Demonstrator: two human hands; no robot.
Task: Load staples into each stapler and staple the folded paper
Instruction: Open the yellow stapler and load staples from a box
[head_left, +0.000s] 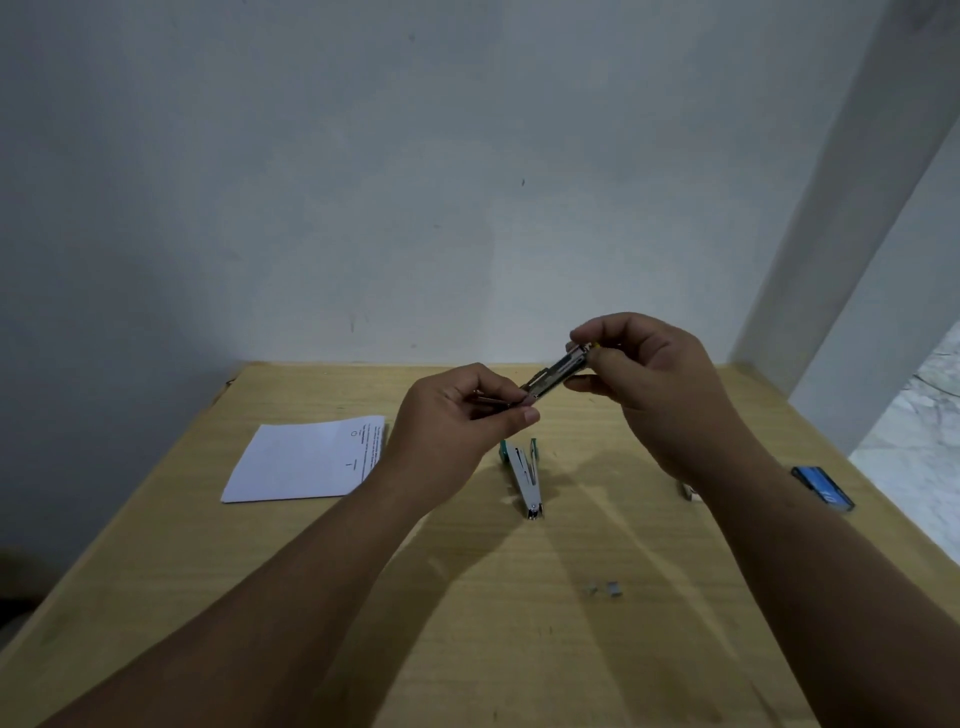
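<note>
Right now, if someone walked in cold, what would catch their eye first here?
Most striking are the two hands raised above the table's middle: the left hand and right hand grip opposite ends of a metal stapler. Below them a green-tipped stapler lies on the wooden table, with the folded paper to its left.

Plain room: wooden table (322, 597), bare wall (363, 182)
</note>
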